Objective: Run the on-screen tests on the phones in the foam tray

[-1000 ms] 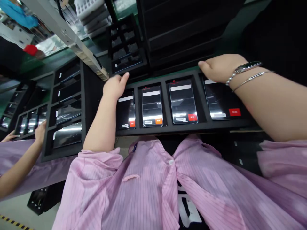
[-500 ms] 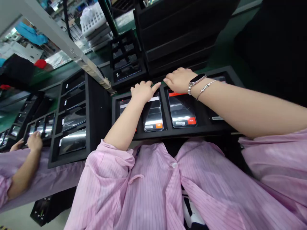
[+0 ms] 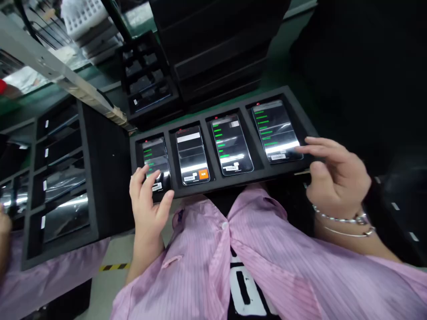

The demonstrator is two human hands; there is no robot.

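Note:
A black tray (image 3: 238,180) holds a row of smartphones in front of me, each in its own slot. My left hand (image 3: 147,200) is open, its fingertips over the lower part of the leftmost phone (image 3: 160,155). My right hand (image 3: 338,178) has its fingers stretched towards the rightmost phone (image 3: 276,126), a fingertip at its lower right corner. I cannot tell whether either fingertip presses the glass. Green text lines show on the leftmost, rightmost and third phone (image 3: 235,144). An orange box and a white bar show on the second phone (image 3: 192,155).
At left stands a stack of black trays (image 3: 95,195) with more phones. Behind are a smaller compartmented tray (image 3: 147,84), a tall black stack (image 3: 216,49), a slanted pale post (image 3: 70,82) and a white basket (image 3: 83,20). Part of another person's hand (image 3: 4,222) shows at the left edge.
Both hands have come back from the tray's far edge towards me and moved apart to its two ends. The third phone's red and orange screen has turned to green text.

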